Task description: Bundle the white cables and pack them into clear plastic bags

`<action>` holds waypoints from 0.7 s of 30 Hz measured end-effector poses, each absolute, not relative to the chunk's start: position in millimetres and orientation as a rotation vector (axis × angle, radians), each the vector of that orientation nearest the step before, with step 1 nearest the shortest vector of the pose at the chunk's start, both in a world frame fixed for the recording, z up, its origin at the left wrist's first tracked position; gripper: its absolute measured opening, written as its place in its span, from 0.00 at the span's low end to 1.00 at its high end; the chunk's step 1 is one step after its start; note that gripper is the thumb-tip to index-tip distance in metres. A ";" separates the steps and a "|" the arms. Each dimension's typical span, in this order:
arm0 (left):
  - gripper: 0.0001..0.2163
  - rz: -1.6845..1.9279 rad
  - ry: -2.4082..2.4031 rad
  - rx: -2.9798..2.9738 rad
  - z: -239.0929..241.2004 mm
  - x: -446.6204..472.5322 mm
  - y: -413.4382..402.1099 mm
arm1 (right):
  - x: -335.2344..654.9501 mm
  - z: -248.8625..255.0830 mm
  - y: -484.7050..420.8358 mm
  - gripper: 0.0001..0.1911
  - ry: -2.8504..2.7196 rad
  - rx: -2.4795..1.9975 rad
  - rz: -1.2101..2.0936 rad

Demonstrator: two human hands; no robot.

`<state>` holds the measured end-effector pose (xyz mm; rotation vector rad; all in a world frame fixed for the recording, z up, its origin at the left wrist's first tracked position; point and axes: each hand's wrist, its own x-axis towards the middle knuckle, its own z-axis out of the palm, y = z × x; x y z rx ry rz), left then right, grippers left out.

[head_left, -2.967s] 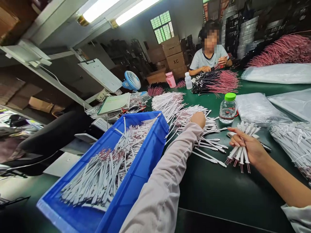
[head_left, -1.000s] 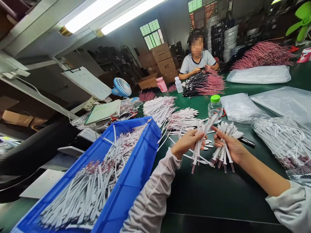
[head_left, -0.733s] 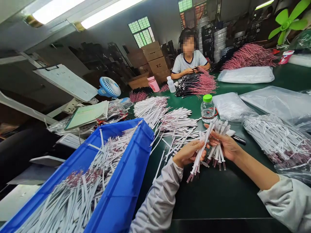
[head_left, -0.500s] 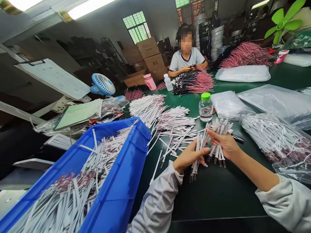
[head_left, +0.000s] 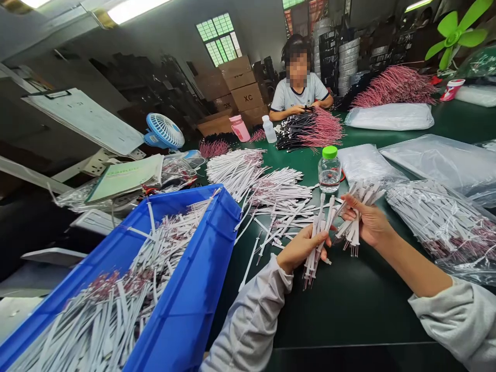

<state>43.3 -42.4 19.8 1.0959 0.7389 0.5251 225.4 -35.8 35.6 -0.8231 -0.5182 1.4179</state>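
Note:
My left hand (head_left: 304,249) is closed round a bundle of flat white cable strips (head_left: 320,231), whose thin wire ends point down toward the table. To its right, my right hand (head_left: 366,219) grips a second bundle of white cable strips (head_left: 351,231), fanned out at the top. The two bundles are close together above the dark green table (head_left: 349,310). Loose white strips (head_left: 282,204) with pinkish wire ends lie in piles just beyond my left hand.
A blue bin (head_left: 194,274) full of white strips stands at my left. Behind my hands is a green-capped bottle (head_left: 329,170). A plastic bag of strips (head_left: 437,217) lies at the right. Across the table a person (head_left: 300,95) handles black cables with pink wires (head_left: 310,129).
My right hand has moved slightly right with its bundle, widening the gap between the two bundles. My left hand has hardly moved.

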 end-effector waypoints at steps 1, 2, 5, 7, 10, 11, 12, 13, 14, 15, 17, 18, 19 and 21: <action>0.23 0.534 0.759 1.132 18.6 43.7 -41.7 | 231.3 37.1 -33.1 0.13 -0.497 -0.837 1.339; 0.23 0.558 0.785 1.166 17.6 43.9 -40.7 | 237.7 38.3 -30.2 0.13 -0.464 -0.843 1.265; 0.21 0.704 0.861 1.207 16.3 44.8 -37.0 | 253.3 39.1 -23.3 0.14 -0.364 -0.837 1.170; 0.20 0.797 0.889 1.181 17.3 45.6 -35.4 | 253.5 36.9 -23.5 0.15 -0.339 -0.843 1.301; 0.20 0.823 0.913 1.162 19.9 47.4 -36.1 | 236.0 32.0 -32.7 0.16 -0.415 -0.812 1.615; 0.20 0.805 0.905 1.166 20.6 47.9 -37.0 | 228.0 30.8 -36.9 0.16 -0.471 -0.788 1.715; 0.21 0.781 0.886 1.169 21.1 48.2 -37.9 | 220.6 29.9 -41.0 0.16 -0.533 -0.766 1.797; 0.21 0.754 0.857 1.170 21.5 48.4 -38.8 | 214.5 29.4 -44.6 0.15 -0.584 -0.749 1.864; 0.21 0.723 0.825 1.163 21.6 48.2 -39.6 | 210.3 29.0 -47.3 0.15 -0.616 -0.744 1.911; 0.21 0.693 0.795 1.147 21.6 47.8 -40.2 | 208.1 28.7 -49.0 0.15 -0.627 -0.753 1.930; 0.22 0.643 0.750 1.100 21.4 46.4 -40.9 | 208.8 28.0 -49.6 0.15 -0.616 -0.807 1.900; 0.22 0.620 0.734 1.079 21.1 45.6 -41.0 | 210.6 27.5 -48.9 0.16 -0.612 -0.835 1.867; 0.23 0.599 0.718 1.065 20.8 44.8 -40.9 | 212.6 27.1 -47.9 0.15 -0.617 -0.853 1.833; 0.24 0.554 0.694 1.053 19.9 43.4 -40.5 | 215.6 26.6 -45.8 0.14 -0.645 -0.847 1.781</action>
